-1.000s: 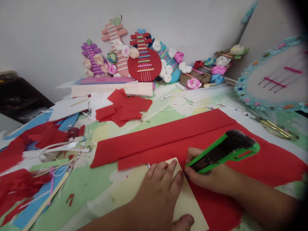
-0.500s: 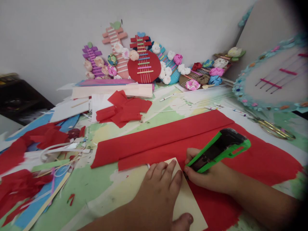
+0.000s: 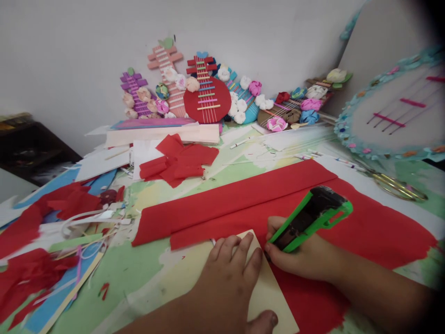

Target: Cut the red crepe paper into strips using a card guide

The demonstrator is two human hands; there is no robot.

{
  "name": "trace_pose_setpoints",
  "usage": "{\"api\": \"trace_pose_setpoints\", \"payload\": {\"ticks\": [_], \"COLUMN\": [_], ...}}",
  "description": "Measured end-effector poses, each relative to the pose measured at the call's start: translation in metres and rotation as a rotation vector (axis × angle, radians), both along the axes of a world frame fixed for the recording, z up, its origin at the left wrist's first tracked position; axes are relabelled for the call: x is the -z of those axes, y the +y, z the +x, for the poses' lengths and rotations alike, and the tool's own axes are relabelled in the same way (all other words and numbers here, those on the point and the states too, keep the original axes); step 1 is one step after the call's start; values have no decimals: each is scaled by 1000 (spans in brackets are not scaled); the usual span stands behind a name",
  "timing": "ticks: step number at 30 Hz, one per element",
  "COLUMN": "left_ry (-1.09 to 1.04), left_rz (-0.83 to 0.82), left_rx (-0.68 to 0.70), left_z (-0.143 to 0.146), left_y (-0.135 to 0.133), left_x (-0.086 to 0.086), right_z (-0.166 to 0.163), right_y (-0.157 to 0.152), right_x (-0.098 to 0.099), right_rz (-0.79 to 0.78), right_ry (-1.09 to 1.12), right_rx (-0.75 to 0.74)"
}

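My left hand (image 3: 227, 278) lies flat with its fingers spread, pressing down on a cream card (image 3: 273, 297). The card rests over red paper (image 3: 316, 292) that spreads to the right. In my right hand (image 3: 302, 257) is a green and black utility knife (image 3: 309, 220), gripped near its front end and tilted with the handle's back end up to the right. Its tip is hidden by my fingers, close to the card's right edge. Beyond both hands runs a folded band of red paper (image 3: 225, 202).
Paper scraps and strips (image 3: 73, 232) clutter the left side. Cut red pieces (image 3: 179, 160) lie farther back. Gold-handled scissors (image 3: 399, 185) rest at the right. Decorated paper lutes (image 3: 207, 99) lean against the wall, and a blue-rimmed one (image 3: 389, 116) stands at the right.
The knife's back end has swung slightly left, with its front staying beside the card's edge. My left hand stays on the card. The whole view has shifted slightly.
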State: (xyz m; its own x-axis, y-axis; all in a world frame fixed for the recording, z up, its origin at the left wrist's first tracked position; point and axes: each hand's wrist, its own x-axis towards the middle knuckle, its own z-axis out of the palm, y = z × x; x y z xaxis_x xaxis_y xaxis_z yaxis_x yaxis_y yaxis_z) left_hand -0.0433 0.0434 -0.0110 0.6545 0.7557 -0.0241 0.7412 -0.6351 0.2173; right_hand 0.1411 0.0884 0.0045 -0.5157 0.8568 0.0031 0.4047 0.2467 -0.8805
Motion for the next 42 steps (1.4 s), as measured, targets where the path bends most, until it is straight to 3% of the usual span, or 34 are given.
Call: {"api": "trace_pose_setpoints", "payload": {"ticks": [8,15,24,42], "left_ry": [30,5,-11,7], "left_rz": [25,81,87,159], "left_rx": [33,36,55,90], "left_z": [0,-1,-2,-4], "left_y": [0,-1,1,3], "left_x": [-2,1,2,8], "right_z": [-1,2,-2,-1], "right_y": [-4,-4,-2,-2], "right_x": [0,0,-3,-2], "right_rz": [48,-18,-67,58], "right_ry": [15,94,60,-45], "right_rx": [15,144,87,-22]}}
